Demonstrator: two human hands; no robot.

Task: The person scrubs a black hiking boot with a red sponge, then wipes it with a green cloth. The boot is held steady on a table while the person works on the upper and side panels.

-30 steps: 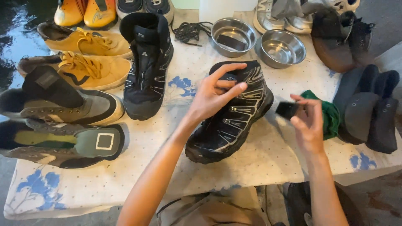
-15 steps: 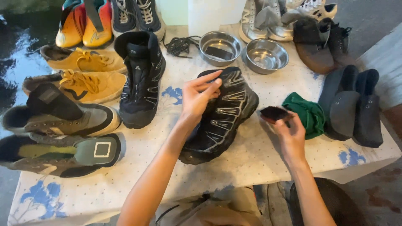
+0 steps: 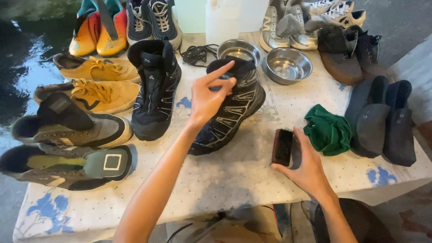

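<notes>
My left hand point(image 3: 206, 96) pinches the upper edge of a black hiking boot point(image 3: 231, 112), with the index finger stretched out over its collar. The boot lies tilted on the white dotted tablecloth point(image 3: 234, 175), toe towards me. A dark shoe brush point(image 3: 282, 146) rests on the cloth to the boot's right. My right hand point(image 3: 308, 167) grips it from the near side, thumb at its near end and fingers along its right edge. A crumpled green cloth point(image 3: 327, 130) lies just right of the brush.
The matching black boot point(image 3: 155, 90) stands to the left, beside yellow shoes point(image 3: 96, 92) and grey shoes point(image 3: 72, 123). Two steel bowls point(image 3: 288, 65) and black laces point(image 3: 195, 54) sit behind. Dark slippers point(image 3: 382, 119) and brown shoes point(image 3: 342, 56) fill the right side.
My right hand has brought the brush down from the air onto the cloth. My left hand has shifted the boot back and to the left.
</notes>
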